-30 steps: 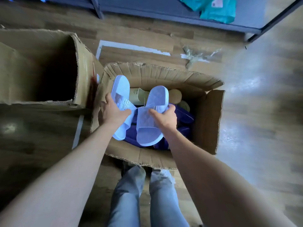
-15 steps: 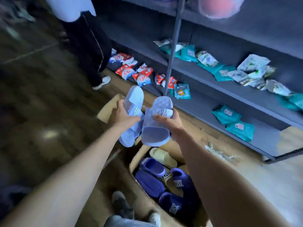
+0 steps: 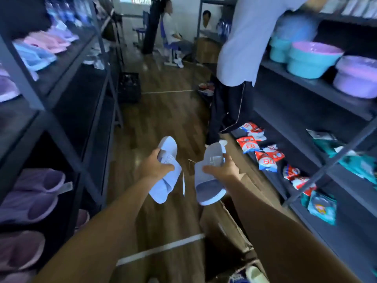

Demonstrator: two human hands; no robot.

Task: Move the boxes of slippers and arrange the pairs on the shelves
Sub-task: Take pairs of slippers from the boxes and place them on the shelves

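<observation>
That shelf at frame left is crowded with purple pairs, easy to knock. Centre frame, left hand clamps one pale-blue slipper, right hand clamps its mate. The dangling tag between could snag. The box lower right looks like a trip hazard.

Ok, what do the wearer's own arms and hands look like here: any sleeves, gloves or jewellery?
The left forearm and right forearm are bare, with no sleeve edge in view. The left hand and right hand are ungloved; no watch, band or ring shows on the visible sides.
</observation>
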